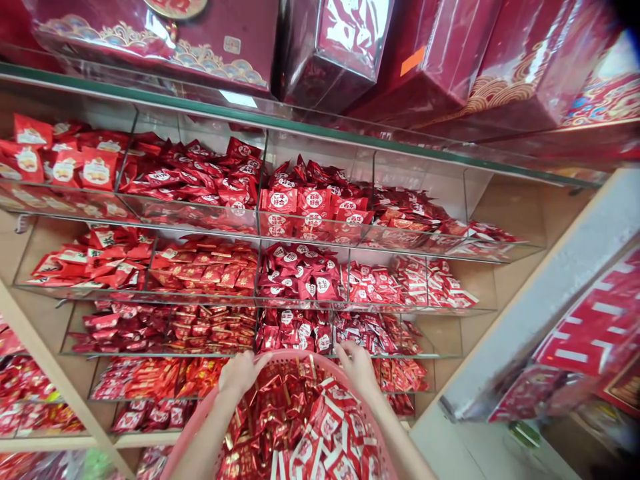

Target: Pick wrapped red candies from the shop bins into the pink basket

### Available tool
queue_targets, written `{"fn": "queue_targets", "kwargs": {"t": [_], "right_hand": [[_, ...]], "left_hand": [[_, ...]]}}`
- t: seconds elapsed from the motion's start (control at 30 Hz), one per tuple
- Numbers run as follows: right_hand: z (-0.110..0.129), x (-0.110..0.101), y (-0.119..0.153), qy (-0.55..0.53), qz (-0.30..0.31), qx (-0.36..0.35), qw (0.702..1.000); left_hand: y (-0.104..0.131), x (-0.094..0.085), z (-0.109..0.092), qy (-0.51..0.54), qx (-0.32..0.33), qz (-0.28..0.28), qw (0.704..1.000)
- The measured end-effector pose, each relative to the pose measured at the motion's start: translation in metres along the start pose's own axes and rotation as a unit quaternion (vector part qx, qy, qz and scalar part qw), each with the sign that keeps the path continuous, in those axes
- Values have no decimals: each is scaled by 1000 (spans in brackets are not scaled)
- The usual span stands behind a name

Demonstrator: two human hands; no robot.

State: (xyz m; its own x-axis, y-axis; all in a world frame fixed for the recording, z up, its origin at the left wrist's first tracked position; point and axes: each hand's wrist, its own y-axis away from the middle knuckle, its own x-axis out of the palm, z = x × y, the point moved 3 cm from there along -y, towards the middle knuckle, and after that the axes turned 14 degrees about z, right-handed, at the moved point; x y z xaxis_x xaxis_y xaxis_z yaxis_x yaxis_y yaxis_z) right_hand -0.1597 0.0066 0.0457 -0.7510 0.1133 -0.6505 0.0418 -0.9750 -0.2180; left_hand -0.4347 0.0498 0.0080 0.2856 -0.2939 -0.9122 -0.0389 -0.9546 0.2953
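Note:
A pink plastic basket [189, 433] with a perforated rim is low in the middle, full of small wrapped packets. Dark red and gold packets [273, 407] lie on its left side, red and white ones [333, 427] on its right. My left hand [241, 375] is closed on the far left part of the rim, thumb lying along the top. On the far right part of the rim, my right hand [357, 368] is closed with its fingers curled. Both hands are close to the front of the lower shelf compartments, and the undersides of the fingers are hidden.
Tiered clear bins [320, 230] ahead hold many red packets behind glass fronts. Large dark red gift boxes [425, 60] stand on the glass shelf [300, 127] above. A wooden upright [55, 360] is at left. Red packaged decorations [590, 320] hang at right, over a tiled floor [465, 447].

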Motion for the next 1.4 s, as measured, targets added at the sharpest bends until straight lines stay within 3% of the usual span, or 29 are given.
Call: {"fn": "queue_targets", "kwargs": {"t": [0.17, 0.3, 0.53, 0.7, 0.83, 1.03, 1.4], "right_hand": [[71, -42, -12, 35, -36, -121, 991], [101, -65, -39, 67, -87, -156, 982], [98, -64, -63, 143, -125, -49, 981], [105, -63, -68, 174, -109, -89, 975], [120, -72, -89, 227, -39, -153, 961], [123, -76, -116, 293, 63, -164, 940], [123, -91, -126, 275, 72, -177, 942]], "left_hand": [[2, -2, -2, -3, -3, -1, 1000], [1, -3, -1, -6, 2, -2, 1000], [-2, -3, 2, -1, 12, -2, 1000], [1, -4, 0, -7, 5, -5, 1000], [4, -4, -2, -11, 8, -6, 1000], [3, -3, -1, -9, 5, -8, 1000], [5, -5, -4, -14, -9, -3, 1000]]}}
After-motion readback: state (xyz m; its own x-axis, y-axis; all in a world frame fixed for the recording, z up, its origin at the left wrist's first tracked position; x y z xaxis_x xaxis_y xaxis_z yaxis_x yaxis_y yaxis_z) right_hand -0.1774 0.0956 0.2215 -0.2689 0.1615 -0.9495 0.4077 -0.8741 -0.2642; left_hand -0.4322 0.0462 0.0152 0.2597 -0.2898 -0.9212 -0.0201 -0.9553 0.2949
